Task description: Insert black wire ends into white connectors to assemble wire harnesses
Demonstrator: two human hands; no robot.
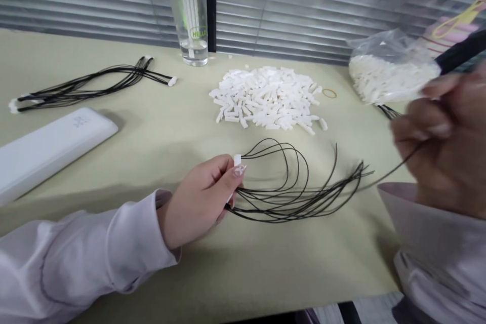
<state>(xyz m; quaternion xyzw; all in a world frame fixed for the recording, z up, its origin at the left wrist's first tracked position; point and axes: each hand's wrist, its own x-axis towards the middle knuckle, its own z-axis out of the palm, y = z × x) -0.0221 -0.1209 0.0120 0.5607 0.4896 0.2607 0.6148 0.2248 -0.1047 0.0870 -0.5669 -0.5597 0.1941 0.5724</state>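
Left fingers [228, 183] tight on white connector [237, 160], right fingers [427, 119] together around black wire [395, 166], green "HELLO" [198, 33] on cup [193, 12].

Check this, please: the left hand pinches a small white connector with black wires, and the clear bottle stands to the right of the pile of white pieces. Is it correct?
Not quite: the clear bottle stands to the left of the pile of white pieces, as the head view shows. The left hand does pinch a small white connector with black wires.
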